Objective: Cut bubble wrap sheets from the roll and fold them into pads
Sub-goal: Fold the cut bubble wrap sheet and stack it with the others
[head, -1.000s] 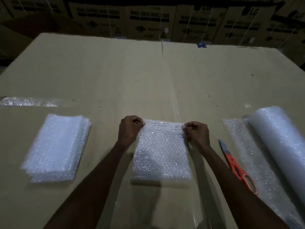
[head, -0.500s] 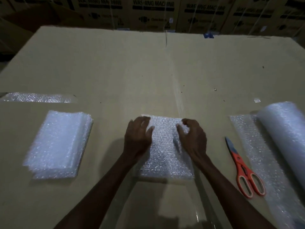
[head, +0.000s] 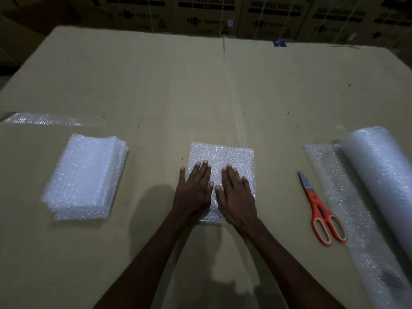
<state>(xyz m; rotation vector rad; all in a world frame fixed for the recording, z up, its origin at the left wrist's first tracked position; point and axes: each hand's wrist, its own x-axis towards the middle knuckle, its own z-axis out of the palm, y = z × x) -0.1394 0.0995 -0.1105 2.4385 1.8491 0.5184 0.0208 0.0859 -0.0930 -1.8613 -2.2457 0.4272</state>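
Note:
A folded bubble wrap pad (head: pixel 223 156) lies flat on the cardboard tabletop (head: pixel 200 85) in front of me. My left hand (head: pixel 194 190) presses on its left half with straight fingers, little finger just off the pad's edge. My right hand (head: pixel 236 195) presses flat on its right half, beside the left. The bubble wrap roll (head: pixel 383 175) lies at the right with a loose sheet (head: pixel 330 175) unrolled toward me. Orange-handled scissors (head: pixel 321 212) lie shut between the pad and the roll. A stack of folded pads (head: pixel 87 177) sits at the left.
A strip of bubble wrap (head: pixel 42 119) lies at the far left edge. Washing machine cartons (head: pixel 207 10) stand in a row behind the table. A strip of clear tape (head: pixel 242 128) runs down the cardboard past the pad.
My hands let go of the pad's far corners, slid toward me and flattened onto it. The view has shifted slightly down.

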